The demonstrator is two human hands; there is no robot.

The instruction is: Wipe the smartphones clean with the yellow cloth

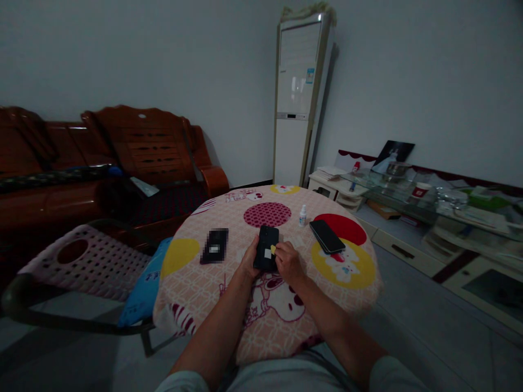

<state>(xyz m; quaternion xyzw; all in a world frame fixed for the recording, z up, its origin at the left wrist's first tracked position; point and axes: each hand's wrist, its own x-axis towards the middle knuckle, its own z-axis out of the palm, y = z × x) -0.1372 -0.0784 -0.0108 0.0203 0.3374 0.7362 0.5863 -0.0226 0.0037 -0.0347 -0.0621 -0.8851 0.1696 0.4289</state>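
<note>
Along the left wall, a carved, glossy reddish-brown wooden settee [141, 144]. On the opposite side, a long, low white cabinet [392, 239] with dark red trim, crowded on top. Between them, in the corner, a tall white floor-standing air conditioner [296, 109]. In the middle foreground, a round table [232, 215] draped in pink cloth with cartoon figures and coloured circles. Just left of it, a metal-framed chair [100, 261] with pink woven straps, bearing a blue pillow-like item [145, 288].

Over the near middle of the table, a left hand [250, 258] wrapped around the left side of a black smartphone [266, 239], and a right hand [289, 262] at the opposite side, fingertips pinched on a small yellow pad [273, 249] against the phone. Hard to tell whether lifted or resting on the cloth. To the right, lying flat, a second smartphone [327, 236]; to the left, a pixelated black flat object [214, 244]. Near the second smartphone, upright, a small white bottle [303, 216]. Smallest, beside the yellow pad, a white square [267, 253] on the held phone.
</note>
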